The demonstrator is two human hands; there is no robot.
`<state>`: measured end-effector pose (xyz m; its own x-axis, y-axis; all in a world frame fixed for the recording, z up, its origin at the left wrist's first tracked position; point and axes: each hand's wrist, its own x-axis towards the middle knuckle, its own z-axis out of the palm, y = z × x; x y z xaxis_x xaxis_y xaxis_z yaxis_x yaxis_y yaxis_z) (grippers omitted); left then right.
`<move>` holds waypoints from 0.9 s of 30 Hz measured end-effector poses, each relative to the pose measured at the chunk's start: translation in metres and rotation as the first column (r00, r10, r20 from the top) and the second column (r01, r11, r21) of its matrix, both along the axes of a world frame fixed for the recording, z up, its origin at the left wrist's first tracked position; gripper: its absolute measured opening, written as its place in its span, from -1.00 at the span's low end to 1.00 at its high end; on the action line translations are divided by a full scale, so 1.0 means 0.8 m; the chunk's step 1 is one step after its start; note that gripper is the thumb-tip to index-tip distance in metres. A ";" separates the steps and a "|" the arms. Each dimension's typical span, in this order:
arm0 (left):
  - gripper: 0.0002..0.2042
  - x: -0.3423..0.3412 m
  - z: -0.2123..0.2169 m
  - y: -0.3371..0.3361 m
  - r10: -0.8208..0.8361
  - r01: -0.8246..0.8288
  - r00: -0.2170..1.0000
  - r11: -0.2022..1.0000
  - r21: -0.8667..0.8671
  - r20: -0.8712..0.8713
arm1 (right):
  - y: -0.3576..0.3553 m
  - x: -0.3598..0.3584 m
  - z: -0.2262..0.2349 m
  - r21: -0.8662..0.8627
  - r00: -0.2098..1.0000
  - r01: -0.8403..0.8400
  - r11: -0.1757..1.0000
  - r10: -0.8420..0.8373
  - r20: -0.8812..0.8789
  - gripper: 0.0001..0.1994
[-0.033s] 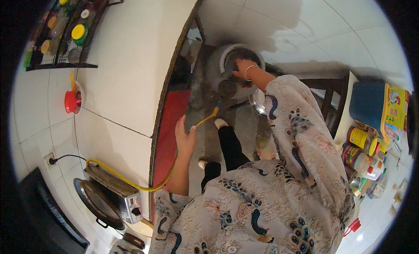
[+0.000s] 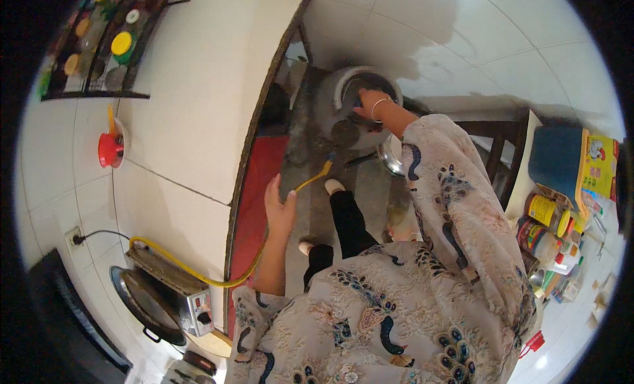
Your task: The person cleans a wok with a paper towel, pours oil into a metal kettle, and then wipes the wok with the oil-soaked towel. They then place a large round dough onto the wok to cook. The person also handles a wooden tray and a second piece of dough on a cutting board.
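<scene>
- One wall rack (image 2: 96, 96) stands at far left, at least two bright yellow lids showing in it; below hangs one red bowl (image 2: 109, 151).
- One dark pan (image 2: 146, 305) sits next to one metal box with a knob (image 2: 199, 313).
- One yellow hose (image 2: 228, 284) starts near that box, bends behind the left forearm, then slants away and rightward toward the floor near the cylinder.
- Left hand (image 2: 281, 209): fingers loosely spread, thumb apart; the hose passes just by the thumb, though whether they touch I cannot tell.
- Two light shoes (image 2: 335, 186) are on the floor.
- One grey, round cylinder (image 2: 325, 106) lies beyond and right of the left hand; the right hand is nearer, already at its ringed top.
- Right hand (image 2: 372, 104): fingers bent down inside the ring; whether they pinch anything, I cannot tell.
- One shiny metal dish (image 2: 391, 158), one dark blue tub (image 2: 556, 159) and two yellow-labelled jars (image 2: 545, 210) follow.
</scene>
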<state>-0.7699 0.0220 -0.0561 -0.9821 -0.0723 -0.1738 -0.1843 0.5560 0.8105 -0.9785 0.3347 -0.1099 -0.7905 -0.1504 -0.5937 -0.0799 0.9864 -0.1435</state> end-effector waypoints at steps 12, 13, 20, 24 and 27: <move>-0.61 0.145 0.282 -0.165 -0.016 0.028 0.990 0.996 0.083 -0.143 | -0.283 0.163 0.308 -0.912 0.845 -0.064 0.404 0.508 0.165 -0.67; -0.64 0.175 0.295 -0.190 0.055 -0.024 0.988 0.978 0.207 -0.145 | -0.319 0.186 0.333 -0.970 0.765 -0.012 0.241 0.627 0.147 -0.70; -0.74 0.410 0.161 -0.330 0.319 -0.285 0.942 0.591 -0.755 -0.106 | -0.576 0.366 0.188 -0.426 0.504 -0.854 0.297 0.673 -0.542 -0.76; -0.72 0.495 0.068 -0.359 0.772 -0.771 0.636 0.634 0.050 0.018 | -0.636 0.486 0.211 -0.550 0.682 -0.715 0.432 0.606 -0.410 -0.67; -0.70 0.514 0.038 -0.386 0.880 -0.782 0.416 0.218 0.584 0.228 | -0.707 0.539 0.213 -0.395 0.619 -0.780 0.486 0.694 -0.368 -0.62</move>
